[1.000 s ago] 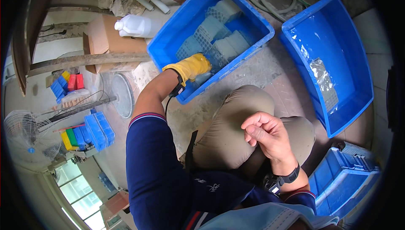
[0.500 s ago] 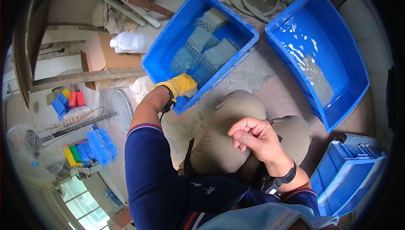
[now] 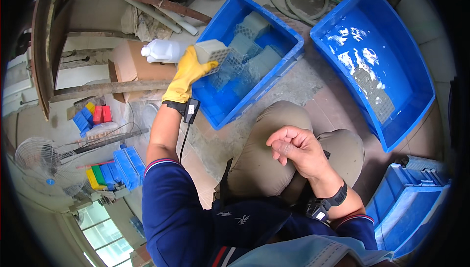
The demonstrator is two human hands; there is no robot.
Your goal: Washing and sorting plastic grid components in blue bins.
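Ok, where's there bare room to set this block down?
The bare concrete floor between the blue plastic tub of honeycomb blocks and the water-filled blue tub is free. So is that first tub's near corner. Its far end is crowded with blocks. The yellow-gloved left hand holds the pale honeycomb block.

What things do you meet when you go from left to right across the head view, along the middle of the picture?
Fan → stacked small blue bins → gloved left hand holding a grey honeycomb block → blue tub with water → bare right hand → second blue tub.
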